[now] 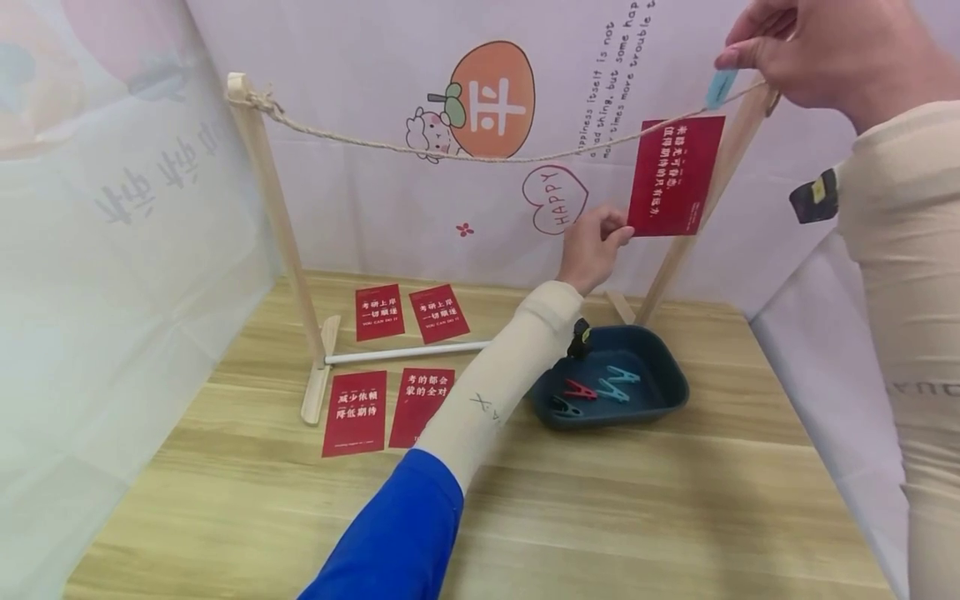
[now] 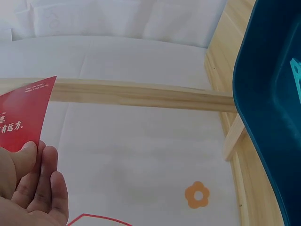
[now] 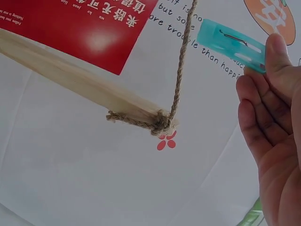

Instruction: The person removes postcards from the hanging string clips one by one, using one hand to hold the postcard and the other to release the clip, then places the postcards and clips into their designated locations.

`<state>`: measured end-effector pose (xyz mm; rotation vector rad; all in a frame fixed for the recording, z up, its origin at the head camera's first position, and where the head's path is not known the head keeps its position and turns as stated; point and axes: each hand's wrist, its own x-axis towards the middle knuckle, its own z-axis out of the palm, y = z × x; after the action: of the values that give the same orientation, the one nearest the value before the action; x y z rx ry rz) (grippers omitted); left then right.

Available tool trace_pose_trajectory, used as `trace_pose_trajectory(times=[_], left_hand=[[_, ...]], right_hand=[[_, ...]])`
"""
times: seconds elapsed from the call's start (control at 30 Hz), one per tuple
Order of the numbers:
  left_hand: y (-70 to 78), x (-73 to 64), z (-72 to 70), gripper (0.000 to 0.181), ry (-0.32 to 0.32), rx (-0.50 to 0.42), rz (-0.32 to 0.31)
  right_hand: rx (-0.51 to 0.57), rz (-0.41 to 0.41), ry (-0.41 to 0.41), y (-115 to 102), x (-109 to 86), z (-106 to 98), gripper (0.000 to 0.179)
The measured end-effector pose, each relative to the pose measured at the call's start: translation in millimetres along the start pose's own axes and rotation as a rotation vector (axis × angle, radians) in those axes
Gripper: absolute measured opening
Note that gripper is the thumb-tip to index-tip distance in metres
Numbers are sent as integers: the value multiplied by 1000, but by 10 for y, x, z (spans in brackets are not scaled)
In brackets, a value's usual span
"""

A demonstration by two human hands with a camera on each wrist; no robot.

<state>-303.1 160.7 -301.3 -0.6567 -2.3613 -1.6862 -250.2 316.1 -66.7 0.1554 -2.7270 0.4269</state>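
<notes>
My left hand (image 1: 592, 246) pinches a red card (image 1: 675, 175) with white writing by its lower left corner, thumb over the edge in the left wrist view. The card hangs upright just under the twine (image 1: 517, 159), near the right wooden post (image 1: 738, 150). Above it, my right hand (image 1: 832, 58) pinches a turquoise clothespin (image 1: 722, 87) between thumb and fingers. The clothespin's far end overlaps the twine in the head view. From the right wrist, the clothespin (image 3: 230, 44) shows beside the twine (image 3: 181, 61), with a gap between them in that view.
A dark blue basin (image 1: 675, 396) holds several clothespins, among them a red one (image 1: 580, 389). Several red cards (image 1: 355, 414) lie on the wooden table around a white rod (image 1: 405, 352). The left post (image 1: 273, 208) carries the twine's other end. Printed white cloth (image 1: 337, 50) hangs behind.
</notes>
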Motion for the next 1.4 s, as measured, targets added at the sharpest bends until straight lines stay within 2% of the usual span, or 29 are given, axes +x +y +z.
trace_pose_trajectory(times=[0.23, 0.4, 0.47, 0.63, 0.87, 1.07, 1.4], left_hand=[[-44, 26, -115, 15, -9, 5, -8], [-93, 49, -199, 16, -6, 3, -32], [-101, 42, -230, 15, -11, -17, -60], [-108, 10, -302, 16, -23, -61, -120], [-192, -21, -390, 20, -41, -82, -145], [-253, -36, -472, 21, -35, -42, -146], [-341, -63, -585, 22, -42, -36, -165]], right_hand=[[-64, -150, 76, 50, -28, -26, 35], [-59, -197, 87, 34, -54, -3, 37], [-55, -210, 83, 19, -65, 19, 36], [-60, -184, 24, -14, -129, 71, 39], [-102, -119, -91, 17, -167, 193, 42], [-135, -140, -116, 64, -212, 303, 43], [-149, -165, -145, 146, -278, 469, 43]])
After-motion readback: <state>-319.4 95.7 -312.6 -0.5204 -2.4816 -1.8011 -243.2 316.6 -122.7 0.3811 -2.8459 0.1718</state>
